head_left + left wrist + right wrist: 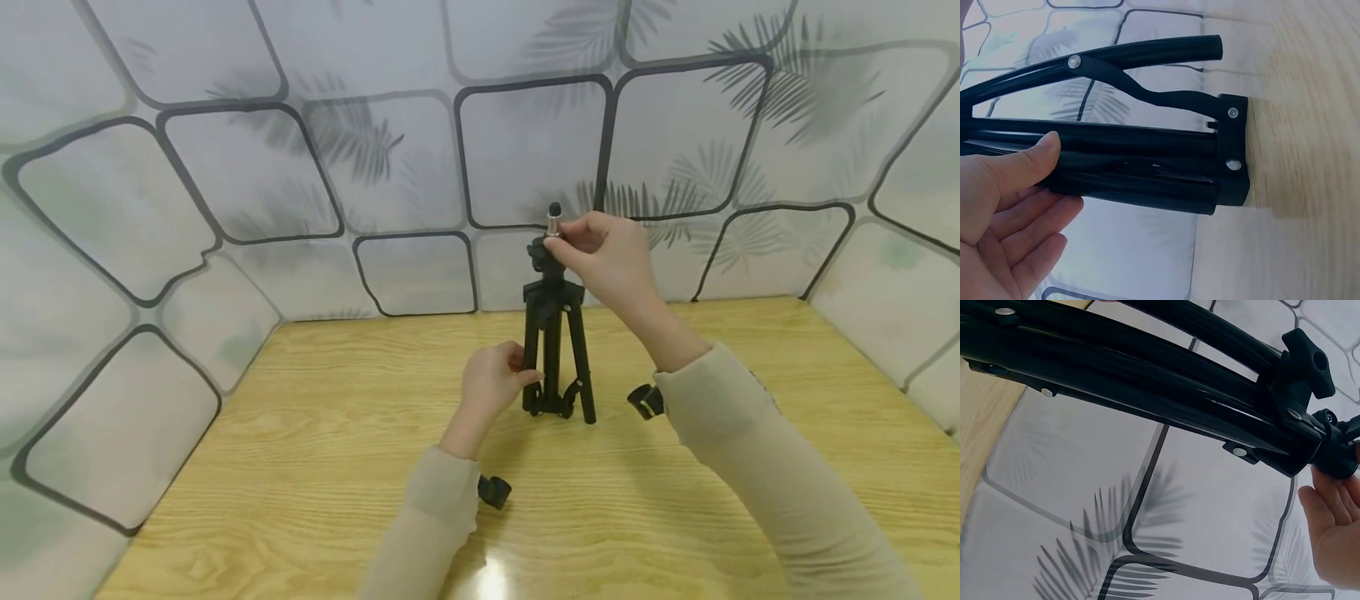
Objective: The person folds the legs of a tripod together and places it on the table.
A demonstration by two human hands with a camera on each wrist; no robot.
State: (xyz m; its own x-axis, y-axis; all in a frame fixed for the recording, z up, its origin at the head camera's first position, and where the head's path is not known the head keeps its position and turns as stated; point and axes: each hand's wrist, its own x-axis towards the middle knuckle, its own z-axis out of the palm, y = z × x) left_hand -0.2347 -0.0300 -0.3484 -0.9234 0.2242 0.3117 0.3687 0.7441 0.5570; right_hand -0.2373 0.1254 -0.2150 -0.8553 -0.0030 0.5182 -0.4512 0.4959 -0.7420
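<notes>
Sleeves reach in nearest us, one at each side. At left we see the left hand pinching one leg of the black tripod between thumb and fingers; if that pinch slips, we judge the tripod could skid or swing. In the middle, the tripod stands upright on the wooden table, near the patterned cloth, its legs only narrowly spread, so a sideways push up top could tip it. At right, the right hand pinches the silver post at the tripod's top; pulling or twisting off-axis there could, we suspect, rock everything or let the post slip free.
</notes>
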